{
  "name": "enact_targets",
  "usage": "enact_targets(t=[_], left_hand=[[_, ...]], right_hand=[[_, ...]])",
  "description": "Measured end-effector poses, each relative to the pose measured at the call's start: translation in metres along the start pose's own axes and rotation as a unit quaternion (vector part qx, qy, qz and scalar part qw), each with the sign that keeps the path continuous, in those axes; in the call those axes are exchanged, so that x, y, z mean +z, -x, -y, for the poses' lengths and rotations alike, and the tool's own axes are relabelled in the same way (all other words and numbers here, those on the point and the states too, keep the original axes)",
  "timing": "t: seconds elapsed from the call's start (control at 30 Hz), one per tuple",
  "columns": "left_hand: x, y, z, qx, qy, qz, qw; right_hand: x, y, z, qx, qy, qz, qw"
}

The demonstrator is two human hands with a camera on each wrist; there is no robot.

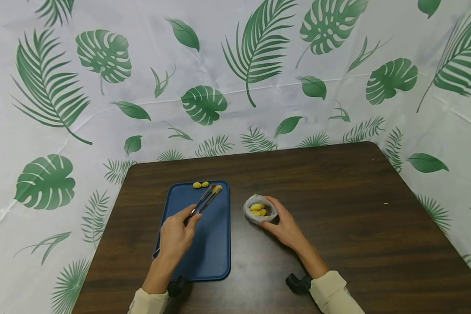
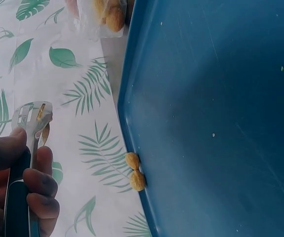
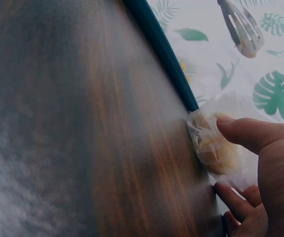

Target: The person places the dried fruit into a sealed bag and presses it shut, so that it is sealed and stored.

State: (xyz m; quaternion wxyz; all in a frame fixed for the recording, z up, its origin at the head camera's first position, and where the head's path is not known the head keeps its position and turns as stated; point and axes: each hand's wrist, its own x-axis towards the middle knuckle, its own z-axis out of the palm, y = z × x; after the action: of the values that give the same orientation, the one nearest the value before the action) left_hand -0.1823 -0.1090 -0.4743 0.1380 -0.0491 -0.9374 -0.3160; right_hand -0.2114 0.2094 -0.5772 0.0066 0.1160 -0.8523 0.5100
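Note:
The left hand [image 1: 176, 234] grips metal tongs [image 1: 205, 200] with dark handles above the blue tray [image 1: 204, 257]; a yellow-brown piece [image 1: 217, 189] is at their tips. In the left wrist view the left hand [image 2: 26, 182] has its fingers curled round the tongs [image 2: 33, 118]. Two yellow pieces [image 1: 197, 185] lie at the tray's far edge. The right hand [image 1: 285, 224] holds a clear plastic bag [image 1: 249, 203] by its side, thumb and fingers around it; several yellow pieces [image 1: 257, 207] are inside. The right wrist view shows the right hand [image 3: 265, 163] against the bag [image 3: 216, 143].
The dark wooden table [image 1: 337, 196] extends to the right of the bag, with a small pale speck on it. Behind stands a white cloth [image 1: 149, 56] printed with green leaves. Crumbs dot the tray [image 2: 221, 74] in the left wrist view.

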Motion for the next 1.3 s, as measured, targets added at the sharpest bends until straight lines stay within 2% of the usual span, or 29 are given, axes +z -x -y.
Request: enact_targets(t=[0.47, 0.63, 0.93, 1.1, 1.3], left_hand=[[0.001, 0.0, -0.008, -0.002, 0.005, 0.022, 0.9997], [0.003, 0.002, -0.009, 0.012, 0.006, 0.021, 0.9997], [0.006, 0.013, -0.01, 0.032, 0.008, 0.027, 0.9991], [0.011, 0.012, -0.015, 0.053, 0.013, 0.021, 0.9983], [0.016, 0.009, -0.022, 0.06, 0.022, 0.033, 0.9974]], right_hand=[[-0.004, 0.0, 0.005, -0.004, 0.005, -0.001, 1.0], [-0.002, 0.0, 0.002, 0.001, 0.0, -0.003, 1.0], [0.009, 0.004, 0.0, 0.013, -0.009, 0.001, 0.9999], [0.005, 0.003, 0.001, 0.005, -0.012, -0.004, 0.9999], [0.0, 0.001, 0.003, -0.012, -0.01, -0.006, 0.9999]])
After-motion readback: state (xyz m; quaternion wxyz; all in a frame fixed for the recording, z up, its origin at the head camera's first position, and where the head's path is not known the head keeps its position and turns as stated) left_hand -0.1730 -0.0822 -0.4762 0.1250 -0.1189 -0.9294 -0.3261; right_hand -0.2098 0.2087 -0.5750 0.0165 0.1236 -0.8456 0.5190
